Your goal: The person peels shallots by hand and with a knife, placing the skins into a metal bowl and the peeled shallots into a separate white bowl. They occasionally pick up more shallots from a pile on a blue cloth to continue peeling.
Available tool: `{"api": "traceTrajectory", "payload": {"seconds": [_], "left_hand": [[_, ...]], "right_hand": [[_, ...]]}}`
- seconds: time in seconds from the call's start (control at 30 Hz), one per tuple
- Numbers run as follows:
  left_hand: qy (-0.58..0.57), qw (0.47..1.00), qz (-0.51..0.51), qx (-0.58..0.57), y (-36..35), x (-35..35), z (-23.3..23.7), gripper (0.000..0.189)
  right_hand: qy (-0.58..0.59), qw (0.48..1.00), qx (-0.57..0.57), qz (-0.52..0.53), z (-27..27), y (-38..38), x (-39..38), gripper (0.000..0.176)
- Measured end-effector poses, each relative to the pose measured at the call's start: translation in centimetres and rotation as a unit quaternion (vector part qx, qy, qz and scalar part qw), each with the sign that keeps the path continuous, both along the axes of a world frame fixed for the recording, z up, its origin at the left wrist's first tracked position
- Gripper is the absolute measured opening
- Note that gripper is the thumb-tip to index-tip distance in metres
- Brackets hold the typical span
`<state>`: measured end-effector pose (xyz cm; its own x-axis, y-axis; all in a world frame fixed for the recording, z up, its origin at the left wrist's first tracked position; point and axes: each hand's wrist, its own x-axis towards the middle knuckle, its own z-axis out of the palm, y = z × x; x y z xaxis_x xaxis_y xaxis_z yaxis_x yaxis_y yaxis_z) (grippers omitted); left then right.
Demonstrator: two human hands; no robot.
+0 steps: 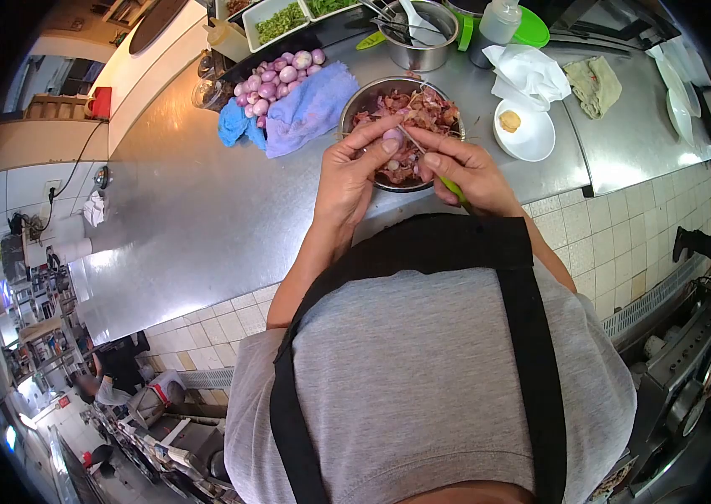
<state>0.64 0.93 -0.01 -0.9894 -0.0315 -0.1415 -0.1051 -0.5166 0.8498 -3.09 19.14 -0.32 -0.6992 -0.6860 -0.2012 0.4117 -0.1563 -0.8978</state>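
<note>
Between the thumb and fingers of my left hand (354, 172) is a small purple shallot (392, 137). My right hand (473, 172) is closed round a paring knife with a green handle (451, 188), its blade pointing at the shallot. Both hands are over a round metal bowl (344, 126) full of reddish-brown peelings (423, 109). To the left, a pile of peeled shallots (284, 76) lies on the steel counter beside a lilac cloth (312, 113).
A white bowl (538, 144) with a tan lump stands right of the peelings. Behind are a metal pot (413, 55) of utensils and white trays (265, 18) of chopped greens. A crumpled white bag (528, 76) and a folded cloth (595, 86) lie on the steel counter (196, 218).
</note>
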Motion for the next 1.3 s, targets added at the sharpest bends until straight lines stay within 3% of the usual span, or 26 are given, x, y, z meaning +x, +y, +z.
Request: {"api": "traceTrajectory", "payload": {"seconds": [0.13, 0.23, 0.5, 0.63, 0.83, 1.0, 1.2, 1.3], "left_hand": [[-0.001, 0.998, -0.003, 0.058, -0.1, -0.1, -0.5, 0.032], [0.000, 0.997, -0.010, 0.082, -0.2, -0.1, -0.6, 0.032], [-0.026, 0.999, 0.027, -0.009, 0.4, 0.0, -0.1, 0.029], [-0.008, 0.999, 0.031, 0.006, 0.6, 0.0, -0.1, 0.028], [0.001, 0.995, 0.006, 0.097, 0.2, -0.1, -0.6, 0.031], [-0.023, 0.985, -0.011, 0.173, -0.2, -0.3, -1.0, 0.029], [-0.009, 0.994, -0.008, 0.104, -0.1, -0.3, -1.3, 0.030], [-0.001, 0.990, -0.022, 0.141, -0.4, -0.4, -1.6, 0.029]], "right_hand": [[-0.131, 0.988, -0.083, 0.007, 0.1, 0.5, -0.3, 0.040], [-0.125, 0.988, -0.090, 0.012, 0.1, 0.6, -0.3, 0.041], [0.031, 0.999, 0.009, -0.012, 0.5, -0.2, 0.7, 0.044], [0.073, 0.996, 0.038, -0.019, 0.0, -0.5, 0.6, 0.044], [-0.124, 0.988, -0.090, -0.024, -0.1, 0.1, -0.2, 0.041], [-0.102, 0.990, -0.090, -0.038, -0.3, 0.2, -0.3, 0.041], [0.029, 0.995, 0.007, -0.094, 0.1, -0.4, -0.1, 0.041], [0.045, 0.991, 0.012, -0.125, 0.3, -0.2, -0.3, 0.040]]}}
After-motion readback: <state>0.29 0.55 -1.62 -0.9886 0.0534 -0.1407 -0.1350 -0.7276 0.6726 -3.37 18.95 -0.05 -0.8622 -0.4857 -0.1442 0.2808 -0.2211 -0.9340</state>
